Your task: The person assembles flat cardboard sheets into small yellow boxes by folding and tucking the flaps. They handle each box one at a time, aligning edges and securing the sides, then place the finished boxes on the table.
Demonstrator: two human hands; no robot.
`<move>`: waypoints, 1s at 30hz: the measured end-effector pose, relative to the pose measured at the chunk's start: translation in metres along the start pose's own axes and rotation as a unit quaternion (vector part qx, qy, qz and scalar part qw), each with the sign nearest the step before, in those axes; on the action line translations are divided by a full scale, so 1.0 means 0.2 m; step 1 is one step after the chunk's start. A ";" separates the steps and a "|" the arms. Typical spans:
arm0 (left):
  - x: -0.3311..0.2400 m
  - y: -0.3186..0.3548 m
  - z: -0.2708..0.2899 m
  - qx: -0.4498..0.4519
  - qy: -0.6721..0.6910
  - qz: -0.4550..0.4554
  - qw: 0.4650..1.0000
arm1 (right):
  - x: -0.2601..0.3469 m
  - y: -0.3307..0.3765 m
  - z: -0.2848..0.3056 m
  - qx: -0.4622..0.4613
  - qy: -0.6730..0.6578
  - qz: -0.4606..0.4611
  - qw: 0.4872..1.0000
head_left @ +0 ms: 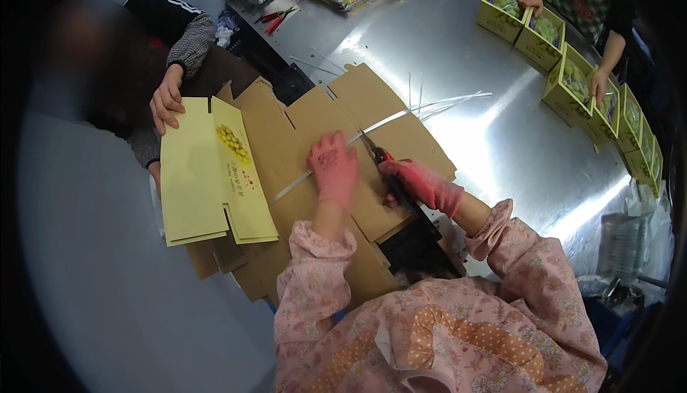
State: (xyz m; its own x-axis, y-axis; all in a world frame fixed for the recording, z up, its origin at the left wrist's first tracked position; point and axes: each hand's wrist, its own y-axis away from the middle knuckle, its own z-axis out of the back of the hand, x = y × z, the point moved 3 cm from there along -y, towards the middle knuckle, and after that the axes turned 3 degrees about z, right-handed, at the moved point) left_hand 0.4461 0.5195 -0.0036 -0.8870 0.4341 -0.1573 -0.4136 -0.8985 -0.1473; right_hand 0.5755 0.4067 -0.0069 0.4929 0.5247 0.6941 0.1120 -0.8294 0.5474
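Observation:
Both my hands wear pink gloves. My left hand (334, 167) lies palm down on a stack of flattened brown cardboard boxes (315, 125), its fingers stretched forward beside a white packing strap (290, 187). In my right hand (424, 183) is a pair of red-handled snips (380, 154), my fingers wrapped round the handles. Their dark blades point away from me and reach the strap just beyond my left hand. Whether the strap is cut there I cannot tell. Loose white strap ends (451, 102) spread over the metal table to the right.
At the left, a co-worker's hand (168, 100) holds flat yellow printed cartons (193, 178) against the stack. Another person's hands (531, 0) touch yellow boxes of green fruit (544, 37) lined up along the far right of the metal table (429, 42). More red-handled snips (275, 20) lie far left.

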 end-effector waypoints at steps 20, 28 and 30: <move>0.15 -0.06 -0.10 0.029 0.164 -0.007 0.986 | -0.05 0.16 -0.10 0.039 0.151 0.000 0.988; 0.08 -0.05 -0.06 0.046 0.183 0.025 0.982 | 0.00 0.00 -0.06 -0.038 0.203 0.095 0.974; 0.11 -0.02 -0.02 0.049 0.227 0.061 0.971 | 0.00 0.00 -0.07 -0.045 0.316 0.134 0.938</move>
State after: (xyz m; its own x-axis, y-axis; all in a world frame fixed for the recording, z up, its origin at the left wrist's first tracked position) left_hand 0.4289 0.5330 -0.0095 -0.7581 0.2874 -0.5854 -0.3482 -0.9374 -0.0093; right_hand 0.5631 0.4097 0.0010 -0.1199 0.3312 0.9359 -0.0297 -0.9435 0.3301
